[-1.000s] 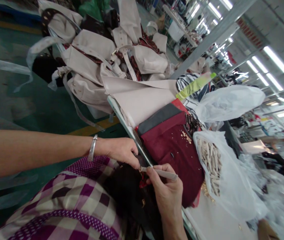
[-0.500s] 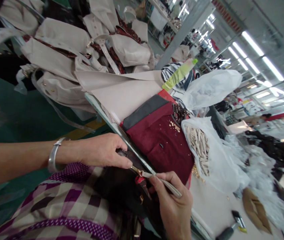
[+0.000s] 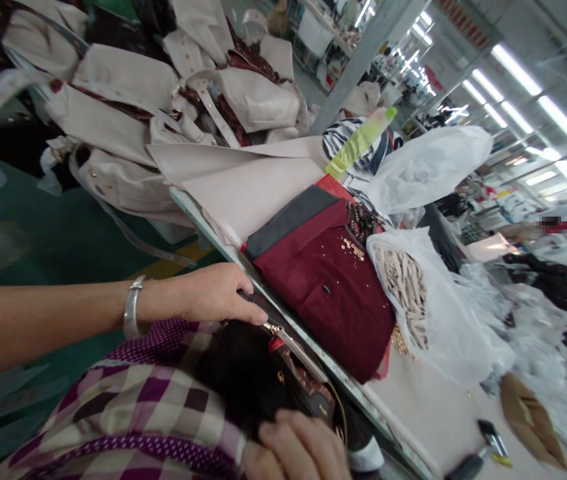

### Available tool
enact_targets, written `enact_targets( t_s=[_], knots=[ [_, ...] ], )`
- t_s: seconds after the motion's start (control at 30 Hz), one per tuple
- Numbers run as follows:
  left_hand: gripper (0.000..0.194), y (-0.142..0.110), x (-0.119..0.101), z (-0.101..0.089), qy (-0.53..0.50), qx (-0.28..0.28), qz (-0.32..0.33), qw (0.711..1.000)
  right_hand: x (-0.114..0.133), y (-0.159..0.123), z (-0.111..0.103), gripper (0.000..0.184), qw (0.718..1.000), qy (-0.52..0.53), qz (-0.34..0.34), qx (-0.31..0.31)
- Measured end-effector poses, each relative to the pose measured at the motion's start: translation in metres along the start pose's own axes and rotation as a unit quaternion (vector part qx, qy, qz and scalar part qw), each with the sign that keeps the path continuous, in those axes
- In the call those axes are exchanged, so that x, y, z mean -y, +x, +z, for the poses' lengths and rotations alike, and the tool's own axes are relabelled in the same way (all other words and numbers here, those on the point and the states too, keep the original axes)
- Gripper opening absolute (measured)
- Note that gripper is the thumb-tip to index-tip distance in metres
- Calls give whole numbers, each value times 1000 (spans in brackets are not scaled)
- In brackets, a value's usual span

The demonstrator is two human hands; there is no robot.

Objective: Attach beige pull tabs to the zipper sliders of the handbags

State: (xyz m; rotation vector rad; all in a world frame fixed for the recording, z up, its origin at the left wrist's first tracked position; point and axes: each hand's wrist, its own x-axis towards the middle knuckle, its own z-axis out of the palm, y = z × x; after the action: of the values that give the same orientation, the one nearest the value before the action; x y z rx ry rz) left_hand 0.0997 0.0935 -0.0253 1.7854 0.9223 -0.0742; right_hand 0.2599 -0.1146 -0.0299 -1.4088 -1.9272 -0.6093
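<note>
My left hand (image 3: 218,293), a silver bangle on its wrist, pinches the edge of a dark brown handbag (image 3: 243,360) on my lap by the table edge. Beside its thumb is a gold zipper slider (image 3: 272,328), from which a narrow cream zipper pull (image 3: 306,357) trails across the bag with nothing holding it. Some red (image 3: 276,344) shows below the slider. Low in the view, my right hand (image 3: 298,447) is curled closed over the near side of the bag, slightly blurred. Its fingertips are hidden, so what it grips cannot be made out.
On the table, a maroon cloth (image 3: 328,287) carries small gold rings (image 3: 353,248). To its right are a plastic bag of cream strips (image 3: 406,293), a black-handled brush (image 3: 488,440) and brown cardboard (image 3: 530,417). Cream handbags (image 3: 128,80) are piled at the far left.
My right hand has let go of the cream zipper pull and moved down and left, curling near the bag's lower part. My left hand keeps its hold on the bag edge.
</note>
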Motion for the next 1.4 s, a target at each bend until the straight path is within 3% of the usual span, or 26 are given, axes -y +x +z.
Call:
enact_targets(
  t_s=[0.1, 0.2, 0.43, 0.63, 0.87, 1.0, 1.17, 1.3, 1.37, 1.4],
  knots=[
    [45, 0, -1, 1, -12, -1, 8, 1000, 16, -9, 8, 25, 989, -39, 31, 137],
    [43, -2, -2, 3, -29, 3, 11, 1000, 9, -13, 8, 34, 974, -85, 51, 202],
    [42, -2, 6, 11, -85, 7, 33, 996, -10, 1, 6, 33, 971, -112, 62, 201],
    [41, -4, 8, 11, -84, 1, 23, 996, -17, -6, 11, 31, 949, -94, 64, 295],
    [41, -11, 7, 8, -87, 23, -15, 996, -34, -12, -2, 44, 940, 9, 67, 334],
    [38, -15, 8, 11, -69, 30, -7, 997, -42, -12, -10, 54, 909, 19, 80, 408],
    [38, -20, 1, 12, -56, 33, -3, 998, -45, -3, -19, 77, 828, 149, 223, 493],
    [39, -21, -5, 10, -28, 20, 1, 999, -42, 4, -23, 69, 778, 245, 287, 503],
    [39, -24, -7, 9, -10, 24, 2, 1000, -42, 6, -27, 58, 790, 242, 256, 502],
    [39, -25, -8, 8, -2, 26, 2, 1000, -42, 8, -31, 49, 816, 225, 221, 484]
  ],
)
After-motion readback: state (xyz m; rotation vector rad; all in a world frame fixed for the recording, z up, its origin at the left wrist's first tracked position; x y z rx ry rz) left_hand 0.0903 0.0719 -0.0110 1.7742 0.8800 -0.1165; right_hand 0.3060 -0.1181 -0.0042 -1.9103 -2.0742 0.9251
